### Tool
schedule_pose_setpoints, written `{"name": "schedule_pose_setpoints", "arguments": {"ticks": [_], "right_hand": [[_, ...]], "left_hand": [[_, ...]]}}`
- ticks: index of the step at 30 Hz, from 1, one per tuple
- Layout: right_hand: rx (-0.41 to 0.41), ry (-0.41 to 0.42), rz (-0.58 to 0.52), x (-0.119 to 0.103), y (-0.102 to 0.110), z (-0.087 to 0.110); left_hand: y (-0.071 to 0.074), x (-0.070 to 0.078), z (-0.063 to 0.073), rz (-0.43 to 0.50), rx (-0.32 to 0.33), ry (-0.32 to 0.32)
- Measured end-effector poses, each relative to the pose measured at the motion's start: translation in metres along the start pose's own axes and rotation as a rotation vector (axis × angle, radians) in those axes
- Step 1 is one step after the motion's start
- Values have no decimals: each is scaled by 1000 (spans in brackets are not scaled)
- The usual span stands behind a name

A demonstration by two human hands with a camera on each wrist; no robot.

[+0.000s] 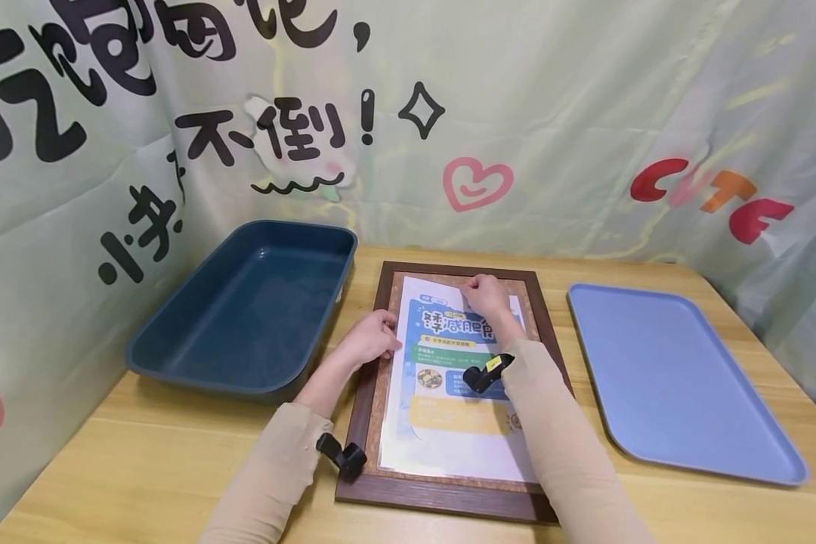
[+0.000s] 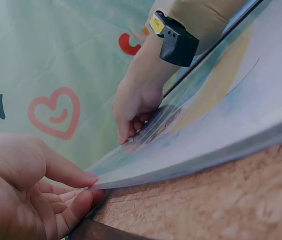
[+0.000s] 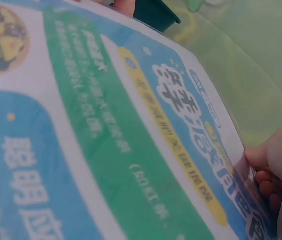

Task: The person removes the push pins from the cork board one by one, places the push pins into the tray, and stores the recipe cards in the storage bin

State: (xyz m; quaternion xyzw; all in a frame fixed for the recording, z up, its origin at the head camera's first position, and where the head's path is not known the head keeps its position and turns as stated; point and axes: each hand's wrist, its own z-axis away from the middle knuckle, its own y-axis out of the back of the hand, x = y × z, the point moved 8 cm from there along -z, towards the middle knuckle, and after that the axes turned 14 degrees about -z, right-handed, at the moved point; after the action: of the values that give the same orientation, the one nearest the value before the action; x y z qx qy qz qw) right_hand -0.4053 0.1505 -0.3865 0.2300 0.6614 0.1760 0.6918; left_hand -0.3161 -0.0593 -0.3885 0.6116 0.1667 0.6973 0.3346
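Note:
A glossy printed poster sheet point(image 1: 465, 453) with blue, green and yellow panels lies over a cork board point(image 1: 374, 423) with a dark brown frame point(image 1: 449, 495). My left hand point(image 1: 372, 338) pinches the sheet's left edge between thumb and fingers, as the left wrist view shows close up. At the top edge, right of the middle, my right hand point(image 1: 487, 297) pinches the sheet, thumb on the printed side in the right wrist view. In the left wrist view the sheet's near edge point(image 2: 200, 172) stands a little above the cork point(image 2: 220, 205).
To the left is a deep dark blue bin point(image 1: 245, 310), close to the frame. A flat light blue tray point(image 1: 680, 378) lies on the wooden table point(image 1: 143, 453) at the right. Printed cloth point(image 1: 551, 113) hangs behind the table and along its left side.

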Motion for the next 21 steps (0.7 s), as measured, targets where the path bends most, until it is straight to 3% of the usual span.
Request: {"name": "schedule_pose_setpoints", "arguments": {"ticks": [21], "right_hand": [[-105, -134, -95, 0, -1, -1]], "left_hand": [[-1, 1, -3, -114, 25, -9]]}}
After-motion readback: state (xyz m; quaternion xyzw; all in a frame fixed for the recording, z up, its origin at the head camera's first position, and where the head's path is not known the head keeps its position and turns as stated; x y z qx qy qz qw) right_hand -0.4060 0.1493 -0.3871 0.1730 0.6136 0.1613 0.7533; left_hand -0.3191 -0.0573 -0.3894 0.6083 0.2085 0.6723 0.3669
